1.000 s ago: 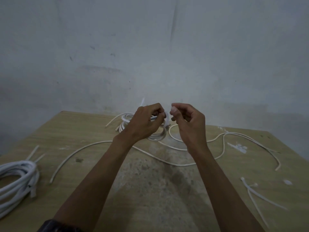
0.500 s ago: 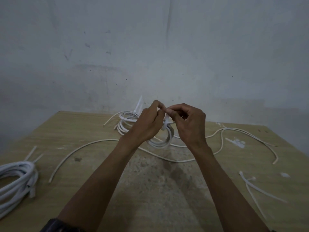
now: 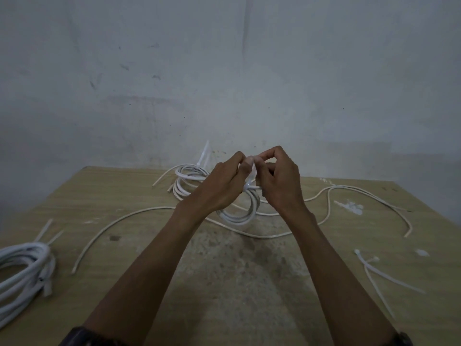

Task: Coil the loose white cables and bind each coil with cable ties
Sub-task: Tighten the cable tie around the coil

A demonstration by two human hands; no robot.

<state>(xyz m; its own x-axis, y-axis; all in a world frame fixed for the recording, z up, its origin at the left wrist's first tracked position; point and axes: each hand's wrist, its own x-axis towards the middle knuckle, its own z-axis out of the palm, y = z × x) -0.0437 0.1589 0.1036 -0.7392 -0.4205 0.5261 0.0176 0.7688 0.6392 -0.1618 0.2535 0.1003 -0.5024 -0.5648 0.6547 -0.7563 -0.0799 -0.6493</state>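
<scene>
A small white cable coil (image 3: 243,213) hangs above the wooden table (image 3: 124,196) between my hands. A translucent cable tie (image 3: 251,179) is looped round the top of the coil. My left hand (image 3: 224,186) and my right hand (image 3: 279,181) meet above the coil, and their fingertips pinch the tie's tail. Another tie (image 3: 203,156) sticks up from the far side of the coil. A loose white cable (image 3: 129,218) lies in long curves across the table beneath.
A thicker bound coil (image 3: 22,268) lies at the table's left edge. Spare cable ties (image 3: 379,275) lie at the right front. A grey wall stands behind the table. White scraps (image 3: 351,207) sit at the far right.
My hands came together at the tie from being slightly apart. The coil has been lifted and now hangs higher between them.
</scene>
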